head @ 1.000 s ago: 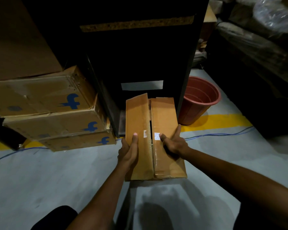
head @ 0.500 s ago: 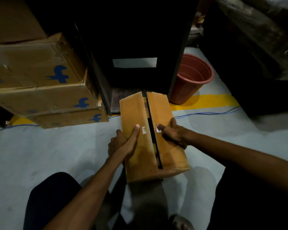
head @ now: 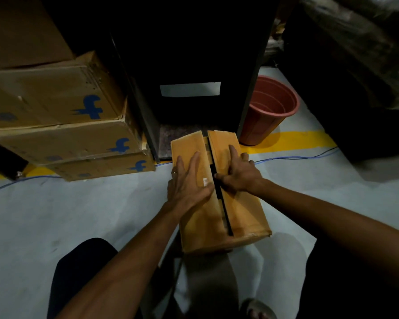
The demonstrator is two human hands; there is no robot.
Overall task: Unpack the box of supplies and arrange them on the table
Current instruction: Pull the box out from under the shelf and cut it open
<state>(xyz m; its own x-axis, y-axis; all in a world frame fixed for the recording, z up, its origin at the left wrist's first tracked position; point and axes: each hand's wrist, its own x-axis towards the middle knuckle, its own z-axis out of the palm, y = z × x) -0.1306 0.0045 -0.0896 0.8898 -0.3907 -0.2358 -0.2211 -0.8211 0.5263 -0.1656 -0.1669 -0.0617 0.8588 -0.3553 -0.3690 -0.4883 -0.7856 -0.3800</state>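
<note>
In the head view, a cardboard box (head: 219, 192) is seen on the grey floor (head: 78, 215) at centre frame. Its left flap is pressed by the flat, released left hand (head: 189, 183); the right flap's inner edge is grasped by the right hand (head: 237, 173). Stacked cartons (head: 62, 125) are seen at left, a red bucket (head: 267, 111) at upper right.

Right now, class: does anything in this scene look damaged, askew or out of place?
The stacked cartons on the left look crushed and bulging, their edges out of line. The box under both hands sits skewed on the floor, its top flaps parted along the middle seam.
</note>
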